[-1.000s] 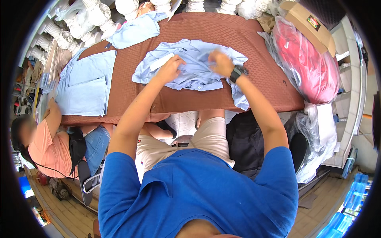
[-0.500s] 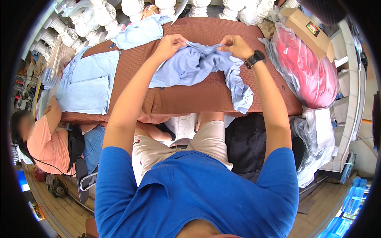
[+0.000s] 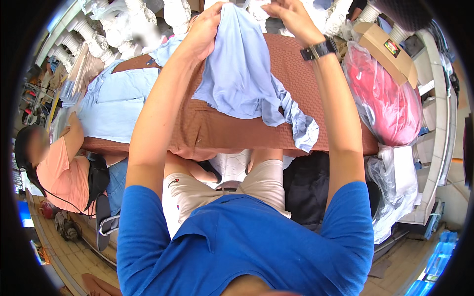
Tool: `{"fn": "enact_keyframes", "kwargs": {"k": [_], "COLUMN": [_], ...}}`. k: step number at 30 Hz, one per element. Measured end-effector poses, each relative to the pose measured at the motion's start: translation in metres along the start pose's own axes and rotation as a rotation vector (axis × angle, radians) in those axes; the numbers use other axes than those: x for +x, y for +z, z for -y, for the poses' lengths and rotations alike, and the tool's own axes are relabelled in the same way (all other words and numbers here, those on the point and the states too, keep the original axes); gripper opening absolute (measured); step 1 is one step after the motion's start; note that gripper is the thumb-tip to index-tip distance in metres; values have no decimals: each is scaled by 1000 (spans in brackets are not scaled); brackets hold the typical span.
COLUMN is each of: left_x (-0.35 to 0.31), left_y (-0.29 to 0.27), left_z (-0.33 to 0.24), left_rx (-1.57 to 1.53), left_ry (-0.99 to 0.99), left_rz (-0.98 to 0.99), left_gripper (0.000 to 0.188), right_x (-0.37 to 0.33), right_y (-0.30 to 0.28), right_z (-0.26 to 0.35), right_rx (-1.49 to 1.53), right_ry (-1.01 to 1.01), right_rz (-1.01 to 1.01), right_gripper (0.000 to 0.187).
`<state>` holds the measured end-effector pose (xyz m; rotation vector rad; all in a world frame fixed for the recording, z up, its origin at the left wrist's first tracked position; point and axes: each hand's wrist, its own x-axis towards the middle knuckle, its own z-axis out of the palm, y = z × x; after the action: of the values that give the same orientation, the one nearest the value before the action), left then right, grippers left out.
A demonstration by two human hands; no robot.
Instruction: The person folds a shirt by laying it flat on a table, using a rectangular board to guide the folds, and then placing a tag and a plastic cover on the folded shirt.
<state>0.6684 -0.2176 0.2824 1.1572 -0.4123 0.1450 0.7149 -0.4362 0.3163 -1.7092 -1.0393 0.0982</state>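
A light blue shirt hangs lifted above the brown padded table, its lower part and one sleeve still trailing on the table's near edge. My left hand grips the shirt's top on the left side. My right hand, with a black watch on its wrist, grips the top on the right side. Both arms are stretched out and raised over the table.
More light blue garments lie on the table's left part. A person in an orange top sits at the left. A clear bag with red cloth and a cardboard box are at the right. White balusters line the back.
Both hands have raised the shirt off the table, from lying spread flat to hanging from its top edge, and the arms have stretched farther forward.
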Motion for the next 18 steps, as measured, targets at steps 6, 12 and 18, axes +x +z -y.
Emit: {"fn": "enact_keyframes", "kwargs": {"k": [6,12,18], "left_x": [-9,-24,-38], "left_y": [4,-30,-38], "left_z": [-60,-97,-122], "left_rx": [114,363,351], "left_ry": [72,124,181], "left_rz": [28,-53,-95], "left_gripper": [29,31,34], "right_x": [33,44,46], "right_y": [25,29,35], "right_z": [17,38,-12], "right_rx": [604,382,-336], "right_ry": [10,24,-36], "right_rz": [489,455,296], "right_gripper": [33,40,33]}}
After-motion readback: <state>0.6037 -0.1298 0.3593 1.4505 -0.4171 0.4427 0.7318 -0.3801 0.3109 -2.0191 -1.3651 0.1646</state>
